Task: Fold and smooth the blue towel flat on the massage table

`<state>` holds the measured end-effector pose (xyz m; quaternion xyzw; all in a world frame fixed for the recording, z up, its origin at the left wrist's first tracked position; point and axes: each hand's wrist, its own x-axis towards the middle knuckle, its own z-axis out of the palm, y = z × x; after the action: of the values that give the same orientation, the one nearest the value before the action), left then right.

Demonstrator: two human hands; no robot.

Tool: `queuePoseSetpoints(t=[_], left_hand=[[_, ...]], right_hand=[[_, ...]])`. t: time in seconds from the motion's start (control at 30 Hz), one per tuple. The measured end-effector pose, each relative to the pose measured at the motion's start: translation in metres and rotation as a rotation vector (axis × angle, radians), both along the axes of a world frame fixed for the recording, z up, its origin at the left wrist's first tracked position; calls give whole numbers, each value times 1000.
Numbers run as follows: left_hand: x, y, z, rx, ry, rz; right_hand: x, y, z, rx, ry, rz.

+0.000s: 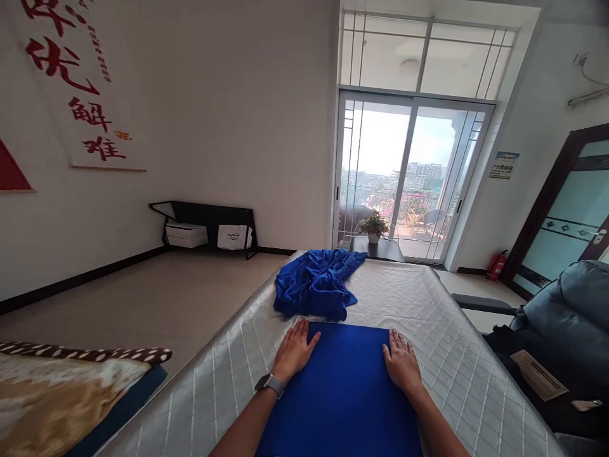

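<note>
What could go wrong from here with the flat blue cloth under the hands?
The left hand and right hand rest at the far corners of the flat blue cloth; uneven pressure might skew or wrinkle it.

The crumpled blue cloth lies close to the left edge of the silver quilted cover, so a push could tip it off.

The wristwatch on the left wrist might snag fabric.

Bare forearms (250,419), dark watch (262,381), grey strap (275,384)
</note>
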<state>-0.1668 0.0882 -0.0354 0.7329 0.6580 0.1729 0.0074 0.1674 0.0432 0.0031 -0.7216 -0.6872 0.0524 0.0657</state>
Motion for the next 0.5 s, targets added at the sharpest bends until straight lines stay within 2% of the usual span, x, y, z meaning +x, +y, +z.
queuePoseSetpoints(t=[0.17,0.37,0.5], left_hand=[[-3,1,-3,-8,13,-26],[-2,-3,9,-88,14,21],[-1,-7,12,-79,4,9]], right_hand=[[-1,0,0,3,10,-4],[0,-2,2,13,41,-5],[-1,-5,4,3,69,-7]])
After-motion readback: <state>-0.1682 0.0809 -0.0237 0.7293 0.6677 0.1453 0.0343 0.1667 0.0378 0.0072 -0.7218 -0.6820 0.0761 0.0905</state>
